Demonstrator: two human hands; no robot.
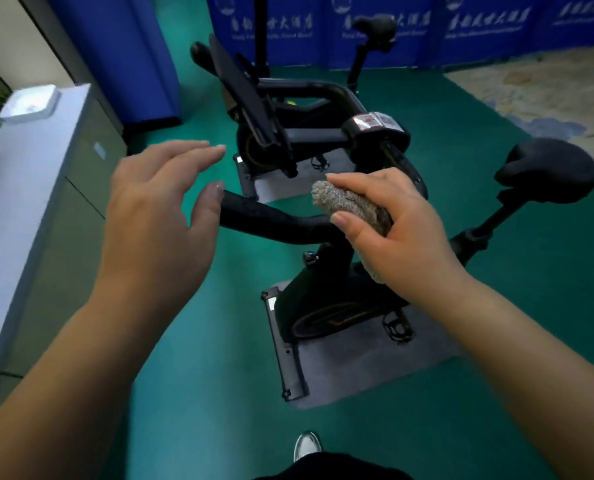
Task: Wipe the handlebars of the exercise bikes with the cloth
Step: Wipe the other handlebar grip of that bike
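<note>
Two black exercise bikes stand on the green floor. The near bike's black handlebar [267, 220] runs left to right in the middle of the view. My right hand [396, 230] grips a grey fluffy cloth [347, 202] and holds it against the handlebar near its centre. My left hand [157, 216] hovers open at the handlebar's left end, the thumb close to the bar's tip, fingers spread and holding nothing. The far bike's handlebar [309, 88] lies behind, with a display [375, 121] near it.
A grey cabinet [35, 188] with a white box [30, 103] on top runs along the left. Blue banners [357, 26] close the back. Each bike stands on a grey mat [368, 372]. The near saddle [552, 171] sticks out at right. My shoe [307, 445] shows below.
</note>
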